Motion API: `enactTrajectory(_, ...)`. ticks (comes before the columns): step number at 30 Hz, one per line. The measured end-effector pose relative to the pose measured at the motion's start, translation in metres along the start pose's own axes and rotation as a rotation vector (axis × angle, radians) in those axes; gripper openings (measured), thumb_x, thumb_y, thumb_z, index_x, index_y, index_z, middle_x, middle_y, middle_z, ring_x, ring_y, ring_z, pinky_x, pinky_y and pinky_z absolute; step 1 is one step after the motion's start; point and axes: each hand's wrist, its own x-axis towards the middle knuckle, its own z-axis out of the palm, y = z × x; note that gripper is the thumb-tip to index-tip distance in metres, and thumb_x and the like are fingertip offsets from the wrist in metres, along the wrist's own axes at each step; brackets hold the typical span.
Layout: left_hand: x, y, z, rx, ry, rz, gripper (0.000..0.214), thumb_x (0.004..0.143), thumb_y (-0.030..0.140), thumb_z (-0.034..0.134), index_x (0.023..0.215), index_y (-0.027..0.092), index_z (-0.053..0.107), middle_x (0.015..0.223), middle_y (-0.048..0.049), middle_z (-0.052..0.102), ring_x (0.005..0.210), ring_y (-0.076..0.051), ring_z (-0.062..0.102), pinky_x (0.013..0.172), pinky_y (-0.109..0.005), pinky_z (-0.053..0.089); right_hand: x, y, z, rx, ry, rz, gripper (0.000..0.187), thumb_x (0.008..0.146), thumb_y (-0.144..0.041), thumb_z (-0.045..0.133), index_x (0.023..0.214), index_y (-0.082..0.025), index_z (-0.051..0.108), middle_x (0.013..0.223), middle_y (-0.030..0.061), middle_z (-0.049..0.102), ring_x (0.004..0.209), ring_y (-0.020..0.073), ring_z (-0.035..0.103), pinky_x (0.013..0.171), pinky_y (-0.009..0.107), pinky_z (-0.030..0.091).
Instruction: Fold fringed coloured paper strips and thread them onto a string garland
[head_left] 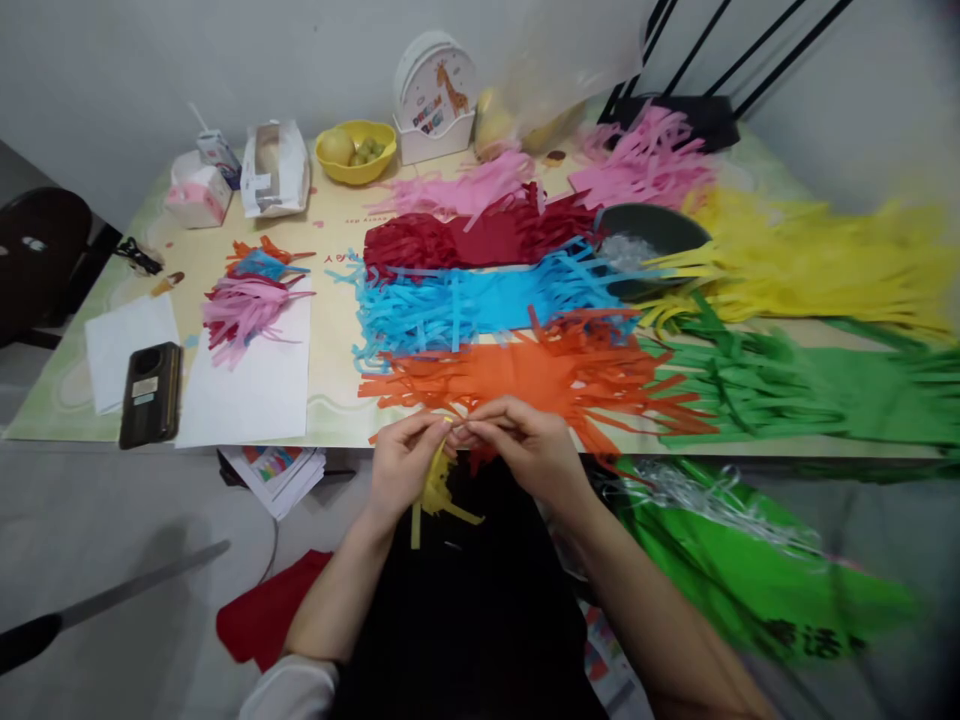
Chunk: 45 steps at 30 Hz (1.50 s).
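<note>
My left hand (405, 460) pinches a yellow paper tassel (436, 492) near its top, and its cut strips hang down over my dark clothing. The fingertips of my right hand (529, 445) meet the left ones at the tassel's upper end. They are pressed together, but what lies between them is too small to make out. Just beyond both hands lies orange fringed paper (517, 375) on the table. Behind it are blue fringed paper (495, 300) and dark red fringed paper (487, 238). Finished-looking tassels (251, 305) in pink, red, blue and orange lie in a small pile to the left.
Green (810, 385) and yellow fringed paper (825, 265) spread over the right side, beside a dark bowl (652, 240). A phone (151, 393) and white sheets (247, 400) lie left. A yellow fruit bowl (356, 152) stands behind. A green bag (750, 560) hangs below the table edge.
</note>
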Motion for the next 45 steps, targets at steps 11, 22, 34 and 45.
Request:
enactTrajectory(11,-0.005,0.004,-0.006,0.098,-0.009,0.061,0.013,0.082,0.029,0.067,0.081,0.015,0.066,0.07,-0.0013,0.068,0.064,-0.012,0.066,0.064,-0.022,0.053,0.003,-0.006,-0.001,0.244,-0.068,0.189,0.032,0.069,-0.045,0.079,0.078,-0.017,0.065,0.073,0.0061,0.076,0.071,0.0218,0.074,0.067,0.03,0.06)
enactTrajectory(22,-0.008,0.019,-0.01,0.515,-0.057,0.292,0.011,0.088,0.024,0.06,0.082,0.018,0.068,0.078,-0.0033,0.07,0.072,-0.015,0.064,0.069,-0.024,0.048,0.005,-0.013,0.002,0.32,-0.173,0.261,0.033,0.063,-0.045,0.083,0.069,-0.017,0.067,0.064,0.003,0.072,0.058,0.0156,0.069,0.055,0.025,0.057)
enactTrajectory(34,-0.013,0.015,-0.011,0.579,-0.056,0.354,0.012,0.09,0.024,0.058,0.082,0.017,0.064,0.079,-0.0027,0.068,0.072,-0.013,0.062,0.069,-0.023,0.045,0.007,-0.012,0.002,0.35,-0.21,0.329,0.037,0.059,-0.042,0.086,0.07,-0.016,0.062,0.064,0.001,0.071,0.059,0.013,0.068,0.054,0.021,0.054)
enactTrajectory(45,-0.017,0.014,-0.012,0.61,-0.031,0.377,0.013,0.091,0.025,0.056,0.083,0.018,0.062,0.078,-0.0035,0.067,0.074,-0.015,0.062,0.07,-0.026,0.046,0.006,-0.01,0.006,0.328,-0.204,0.297,0.036,0.061,-0.043,0.084,0.071,-0.017,0.062,0.065,0.0013,0.07,0.061,0.015,0.069,0.054,0.023,0.056)
